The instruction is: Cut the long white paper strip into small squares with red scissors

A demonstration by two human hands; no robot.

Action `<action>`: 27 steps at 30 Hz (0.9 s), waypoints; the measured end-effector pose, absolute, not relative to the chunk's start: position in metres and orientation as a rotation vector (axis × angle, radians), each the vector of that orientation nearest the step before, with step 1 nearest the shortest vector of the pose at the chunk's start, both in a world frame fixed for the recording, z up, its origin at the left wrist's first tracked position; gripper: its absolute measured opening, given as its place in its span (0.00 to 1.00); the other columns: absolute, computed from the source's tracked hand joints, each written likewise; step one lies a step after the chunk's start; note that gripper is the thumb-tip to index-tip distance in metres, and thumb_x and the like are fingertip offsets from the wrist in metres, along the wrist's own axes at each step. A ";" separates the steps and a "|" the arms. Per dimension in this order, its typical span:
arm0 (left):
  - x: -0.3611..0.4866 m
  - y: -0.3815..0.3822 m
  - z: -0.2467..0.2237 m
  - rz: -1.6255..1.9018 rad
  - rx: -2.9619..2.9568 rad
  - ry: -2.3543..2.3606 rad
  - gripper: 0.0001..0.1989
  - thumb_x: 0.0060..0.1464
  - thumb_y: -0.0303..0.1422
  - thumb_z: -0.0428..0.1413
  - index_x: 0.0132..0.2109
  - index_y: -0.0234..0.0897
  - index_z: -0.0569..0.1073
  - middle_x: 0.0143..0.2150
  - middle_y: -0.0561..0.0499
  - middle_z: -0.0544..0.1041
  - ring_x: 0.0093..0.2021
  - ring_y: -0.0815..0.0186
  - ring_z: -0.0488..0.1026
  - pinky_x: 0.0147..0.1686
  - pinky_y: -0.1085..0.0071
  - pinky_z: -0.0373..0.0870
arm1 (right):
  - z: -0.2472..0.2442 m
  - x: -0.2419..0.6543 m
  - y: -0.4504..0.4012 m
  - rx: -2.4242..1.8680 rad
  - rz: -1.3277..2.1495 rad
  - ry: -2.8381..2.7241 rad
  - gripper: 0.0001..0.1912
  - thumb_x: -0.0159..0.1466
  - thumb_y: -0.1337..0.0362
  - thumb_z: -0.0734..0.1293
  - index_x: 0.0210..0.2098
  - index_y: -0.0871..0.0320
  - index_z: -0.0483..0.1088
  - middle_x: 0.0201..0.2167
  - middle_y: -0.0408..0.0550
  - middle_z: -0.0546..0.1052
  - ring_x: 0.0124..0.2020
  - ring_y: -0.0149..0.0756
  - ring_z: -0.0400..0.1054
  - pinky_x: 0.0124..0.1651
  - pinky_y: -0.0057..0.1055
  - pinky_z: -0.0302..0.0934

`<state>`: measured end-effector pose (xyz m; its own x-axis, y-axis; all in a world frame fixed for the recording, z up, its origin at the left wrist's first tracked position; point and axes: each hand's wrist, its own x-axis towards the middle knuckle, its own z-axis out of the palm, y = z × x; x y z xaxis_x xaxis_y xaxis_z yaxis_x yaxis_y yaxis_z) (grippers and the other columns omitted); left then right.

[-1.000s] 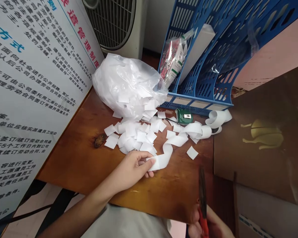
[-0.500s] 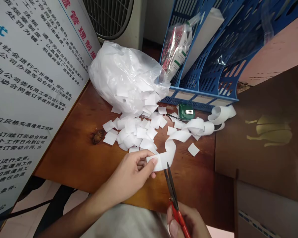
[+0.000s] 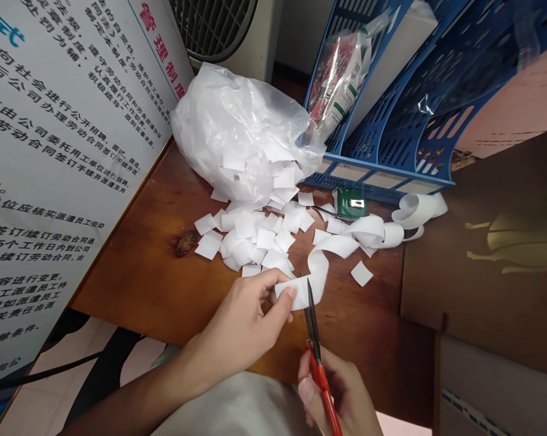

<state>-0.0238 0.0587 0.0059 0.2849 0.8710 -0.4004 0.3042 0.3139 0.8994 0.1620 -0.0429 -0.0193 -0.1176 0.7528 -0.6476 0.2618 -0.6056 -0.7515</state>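
Note:
Pinched between the thumb and fingers of my left hand point(image 3: 259, 309) is the end of a long white strip point(image 3: 317, 272), which curls away to the right across the table. My right hand point(image 3: 337, 390) grips red-handled scissors point(image 3: 319, 363). Their dark blades straddle the strip just right of my left thumb, one in front and the other mostly hidden behind. Past my left hand lies a pile of small white cut squares point(image 3: 255, 236). Behind the pile, a white plastic bag point(image 3: 241, 127) lies on its side with more squares at its mouth.
A green tape measure point(image 3: 350, 203) lies by the blue file rack point(image 3: 391, 172). One loose square point(image 3: 361, 274) rests on the wooden table point(image 3: 146, 272). A printed board point(image 3: 73, 151) stands at left, a brown cardboard box point(image 3: 473, 290) at right, a fan point(image 3: 214, 24) behind.
The scissors have moved up, bringing their blades across the strip. The whole view has shifted slightly, so the table's things appear a little further right. My left hand keeps its pinch.

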 end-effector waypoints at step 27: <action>-0.022 0.058 0.012 0.522 1.426 1.332 0.15 0.70 0.41 0.49 0.38 0.37 0.71 0.29 0.53 0.75 0.28 0.68 0.72 0.24 0.71 0.58 | -0.022 0.167 -0.036 -1.606 1.972 -1.116 0.25 0.66 0.42 0.66 0.31 0.59 0.63 0.23 0.41 0.62 0.23 0.28 0.56 0.25 0.26 0.55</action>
<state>-0.0224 0.0577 0.0116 0.2806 0.9004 -0.3323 0.4347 0.1895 0.8804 0.1666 -0.0361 -0.0222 -0.2873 0.7026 -0.6510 0.1968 -0.6219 -0.7580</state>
